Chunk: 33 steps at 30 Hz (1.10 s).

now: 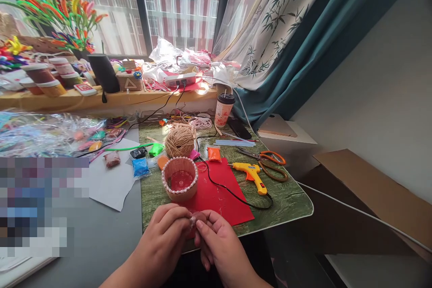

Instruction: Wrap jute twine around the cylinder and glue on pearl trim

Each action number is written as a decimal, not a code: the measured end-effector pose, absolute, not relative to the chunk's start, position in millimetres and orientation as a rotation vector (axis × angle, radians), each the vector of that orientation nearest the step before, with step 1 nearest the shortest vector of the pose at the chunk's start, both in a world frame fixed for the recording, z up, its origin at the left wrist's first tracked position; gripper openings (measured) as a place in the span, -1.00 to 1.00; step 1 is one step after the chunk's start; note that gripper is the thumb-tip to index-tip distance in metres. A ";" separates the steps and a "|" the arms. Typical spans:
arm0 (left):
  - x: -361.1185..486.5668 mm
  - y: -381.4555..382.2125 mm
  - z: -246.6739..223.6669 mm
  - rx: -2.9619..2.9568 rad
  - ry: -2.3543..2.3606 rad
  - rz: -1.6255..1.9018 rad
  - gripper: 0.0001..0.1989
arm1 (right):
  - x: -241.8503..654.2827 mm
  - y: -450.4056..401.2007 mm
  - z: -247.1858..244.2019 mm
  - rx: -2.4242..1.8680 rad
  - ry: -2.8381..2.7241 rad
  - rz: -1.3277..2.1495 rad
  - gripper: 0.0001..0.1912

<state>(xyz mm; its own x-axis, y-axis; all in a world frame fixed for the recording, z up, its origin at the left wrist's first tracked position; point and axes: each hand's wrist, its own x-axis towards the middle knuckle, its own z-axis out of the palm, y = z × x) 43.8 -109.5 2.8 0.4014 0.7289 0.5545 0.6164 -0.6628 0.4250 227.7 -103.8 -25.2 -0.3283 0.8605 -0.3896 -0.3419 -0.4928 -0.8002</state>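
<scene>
Both hands meet at the table's front edge, below a round pot [179,193] with a beaded rim and a red inside. Between their fingertips is a small brownish-pink piece [200,217] with a bit of clear wrapping at its left side. My left hand [168,232] pinches the wrapping end. My right hand [218,238] grips the brownish piece between thumb and fingers. Under and beyond the hands lies a red sheet [222,189]. A yellow glue gun [251,174] rests at the sheet's right edge, its black cord looping over the sheet.
Behind the pot sit a twine ball [179,140] and an orange packet [214,154]. Scissors [270,159] lie right of the glue gun. A lidded cup [224,110] stands at the back. Blue and green packets [140,167] are on the left, beside white paper [111,182].
</scene>
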 end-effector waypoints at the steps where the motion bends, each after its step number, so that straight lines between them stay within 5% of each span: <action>1: 43.2 -110.5 1.5 2.470 1.217 1.094 -0.80 | 229.2 -103.2 -24.7 -1.081 -0.783 1.894 -0.34; 15: 37.4 -114.8 -5.0 2.291 1.169 0.987 -0.83 | 245.3 -91.0 -15.1 -1.044 -1.122 1.917 -0.47; 19: 32.1 -118.8 -1.4 2.207 1.287 0.769 -0.14 | 250.8 -95.7 -12.6 -0.828 -1.523 1.736 -0.66; 21: 33.7 -117.7 0.9 2.227 1.310 0.688 0.00 | 251.1 -97.9 -10.2 -0.784 -1.693 1.651 -0.75; 27: 48.1 -108.9 7.2 2.361 1.366 0.499 -0.56 | 245.3 -98.9 -6.2 -1.061 -1.623 1.619 -0.90; 33: 54.0 -104.1 -8.9 2.438 1.311 0.424 -0.71 | 243.4 -94.5 -8.7 -1.107 -1.759 1.526 -0.87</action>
<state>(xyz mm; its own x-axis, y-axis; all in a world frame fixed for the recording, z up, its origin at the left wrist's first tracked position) 54.0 -104.1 -8.9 0.5296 0.8424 0.0995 0.7411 -0.5166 0.4288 243.4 -94.5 -8.7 -0.5055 0.8565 -0.1043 0.2245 0.0138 -0.9744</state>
